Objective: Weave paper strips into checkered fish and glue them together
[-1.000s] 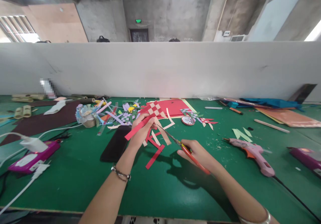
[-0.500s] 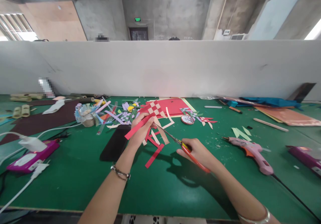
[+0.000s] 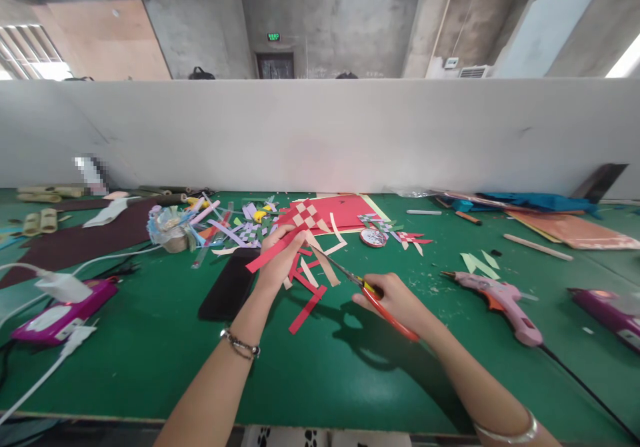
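My left hand (image 3: 281, 259) is closed on a checkered weave of red and cream paper strips (image 3: 306, 215), its loose ends sticking out on both sides. In my right hand (image 3: 395, 303) is a pair of scissors (image 3: 385, 312) with orange-red handles. Their blades point left and reach a cream strip (image 3: 325, 263) hanging from the weave by my left fingers. Whether the blades are parted there is too small to tell. Below the weave, red paper strips (image 3: 309, 310) and cream offcuts lie on the green table.
A black phone (image 3: 227, 290) lies left of my left hand. Red paper sheets (image 3: 345, 210) and woven scraps (image 3: 411, 239) are behind. A pink glue gun (image 3: 500, 300) with a cable rests at the right. Purple power strips (image 3: 65, 313) sit at the sides. A white partition (image 3: 320, 133) bounds the back.
The scissors and both hands keep nearly the same place. The whole view has shifted very slightly; I see no strip come away.
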